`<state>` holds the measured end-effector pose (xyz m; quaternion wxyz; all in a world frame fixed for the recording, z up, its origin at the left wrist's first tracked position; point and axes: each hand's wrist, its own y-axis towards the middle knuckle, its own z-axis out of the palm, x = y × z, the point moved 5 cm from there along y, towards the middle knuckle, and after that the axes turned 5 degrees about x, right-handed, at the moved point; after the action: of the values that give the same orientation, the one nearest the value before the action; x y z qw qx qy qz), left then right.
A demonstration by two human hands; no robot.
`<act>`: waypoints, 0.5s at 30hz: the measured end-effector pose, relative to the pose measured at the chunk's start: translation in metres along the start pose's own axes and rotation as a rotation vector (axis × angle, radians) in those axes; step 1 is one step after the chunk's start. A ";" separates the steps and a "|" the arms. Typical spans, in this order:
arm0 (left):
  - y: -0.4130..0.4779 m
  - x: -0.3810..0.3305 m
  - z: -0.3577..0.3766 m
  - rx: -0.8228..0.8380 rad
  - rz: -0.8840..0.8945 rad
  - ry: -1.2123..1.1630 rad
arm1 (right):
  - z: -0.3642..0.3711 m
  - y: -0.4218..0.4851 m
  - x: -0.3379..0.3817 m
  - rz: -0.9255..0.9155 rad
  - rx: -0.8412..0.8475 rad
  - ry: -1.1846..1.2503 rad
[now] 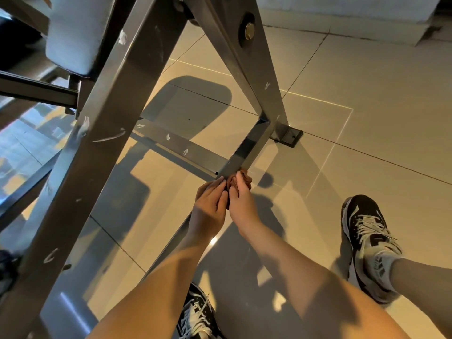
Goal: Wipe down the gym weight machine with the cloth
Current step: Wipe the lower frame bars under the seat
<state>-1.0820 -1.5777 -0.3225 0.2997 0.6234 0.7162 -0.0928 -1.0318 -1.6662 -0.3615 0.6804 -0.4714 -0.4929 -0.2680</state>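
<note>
The weight machine's grey steel frame [102, 123] fills the left and centre, scuffed with white marks. A low floor bar [242, 152] runs from the far upright's foot toward me. On that bar's near end, my left hand [210, 204] and my right hand [241, 204] both grip a small crumpled brown cloth [244, 178], fingers curled round it. Most of the cloth is hidden between my fingers. Another low crossbar [176, 145] meets the floor bar just left of my hands.
A grey seat pad [75, 33] sits at upper left. A bolted foot plate [289, 137] anchors the far upright to the glossy tiled floor [367, 94]. My two black-and-white sneakers stand at right [367, 243] and bottom centre [195, 316].
</note>
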 end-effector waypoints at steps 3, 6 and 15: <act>-0.001 0.007 0.003 0.015 -0.060 -0.033 | -0.001 0.013 -0.009 0.030 0.005 0.049; -0.001 0.011 0.005 0.034 -0.099 -0.051 | -0.007 0.034 -0.016 0.204 0.011 0.170; -0.003 0.006 -0.001 0.007 -0.099 -0.094 | -0.006 0.001 0.002 -0.025 -0.034 -0.087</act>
<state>-1.0852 -1.5726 -0.3257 0.3260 0.5830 0.7311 -0.1392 -1.0278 -1.6714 -0.3599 0.6469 -0.4878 -0.5232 -0.2642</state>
